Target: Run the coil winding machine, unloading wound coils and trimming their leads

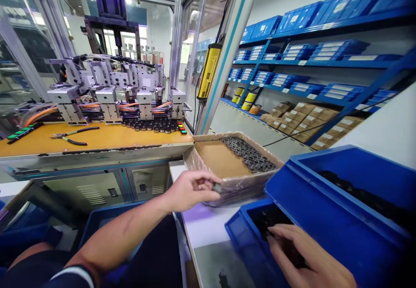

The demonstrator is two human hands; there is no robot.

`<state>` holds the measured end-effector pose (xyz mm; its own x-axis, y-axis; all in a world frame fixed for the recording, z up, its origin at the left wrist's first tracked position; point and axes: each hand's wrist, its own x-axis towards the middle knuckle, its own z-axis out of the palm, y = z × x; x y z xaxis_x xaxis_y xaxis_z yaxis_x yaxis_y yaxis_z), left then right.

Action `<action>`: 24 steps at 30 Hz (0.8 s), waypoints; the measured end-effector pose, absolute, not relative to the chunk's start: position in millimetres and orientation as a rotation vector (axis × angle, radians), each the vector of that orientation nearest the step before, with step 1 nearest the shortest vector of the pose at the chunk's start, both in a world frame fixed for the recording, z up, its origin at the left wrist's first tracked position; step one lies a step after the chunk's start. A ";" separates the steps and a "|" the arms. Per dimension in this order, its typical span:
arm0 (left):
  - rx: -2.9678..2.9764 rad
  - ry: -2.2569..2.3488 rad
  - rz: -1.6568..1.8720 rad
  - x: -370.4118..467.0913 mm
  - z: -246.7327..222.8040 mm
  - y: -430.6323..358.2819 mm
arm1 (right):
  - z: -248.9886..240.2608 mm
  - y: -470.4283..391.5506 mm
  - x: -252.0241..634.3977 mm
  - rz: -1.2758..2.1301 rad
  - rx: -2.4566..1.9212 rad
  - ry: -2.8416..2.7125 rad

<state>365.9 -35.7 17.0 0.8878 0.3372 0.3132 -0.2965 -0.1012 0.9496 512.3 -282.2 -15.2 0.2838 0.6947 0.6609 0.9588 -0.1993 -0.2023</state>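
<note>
My left hand (191,190) pinches a small dark round part (216,187) between thumb and fingers, just in front of the near wall of a plastic-lined cardboard box (208,138). Rows of small dark round parts (250,153) cover the right side of that box. Over a small blue bin (238,225) at the lower right, my right hand (305,253) has its thumb and fingertips together at the dark contents. Something dark shows at those fingertips and under the palm, too hidden to name.
A larger blue bin (325,218) with dark parts stands at the right. Behind the yellow bench top (107,136) is a machine with clamps (107,97); pliers (73,136) and several dark round parts (152,125) lie there. Blue shelves (292,63) line the wall.
</note>
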 end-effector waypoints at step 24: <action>1.098 0.128 0.349 273.6 -15.4 -78.9 | 27.9 -213.1 400.5 -0.191 -1.458 -1.673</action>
<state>273.6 -78.9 -15.4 0.9381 0.3391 0.0700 -0.2134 0.4070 0.8882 400.5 -213.1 27.9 0.0800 0.7238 0.6854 0.8597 0.2979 -0.4150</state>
